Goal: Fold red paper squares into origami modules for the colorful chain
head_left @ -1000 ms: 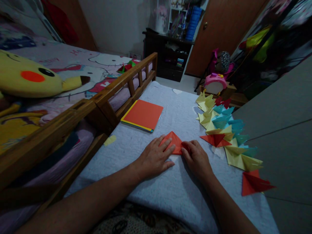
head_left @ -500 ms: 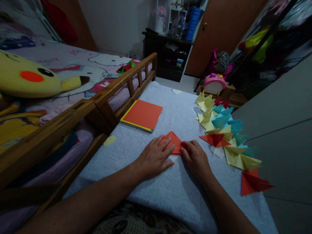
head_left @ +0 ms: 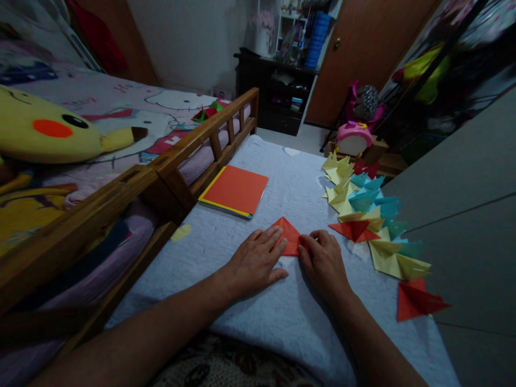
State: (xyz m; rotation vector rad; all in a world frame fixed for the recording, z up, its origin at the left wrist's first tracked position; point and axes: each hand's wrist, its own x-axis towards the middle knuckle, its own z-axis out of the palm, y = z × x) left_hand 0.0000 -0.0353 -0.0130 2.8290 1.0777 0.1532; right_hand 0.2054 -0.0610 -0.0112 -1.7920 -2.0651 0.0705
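A small red folded paper triangle lies on the pale blue mattress in front of me. My left hand lies flat on its left part, fingers stretched out and pressing it down. My right hand touches its right edge with the fingers curled down onto the paper.
A stack of square paper sheets, red on top, lies near the wooden bed rail. A row of folded yellow, teal and red paper pieces runs along the right edge by a grey wall panel. A yellow plush toy lies on the bed.
My left hand's fingers have slid a little further over the red triangle, covering more of it. My right hand has barely moved.
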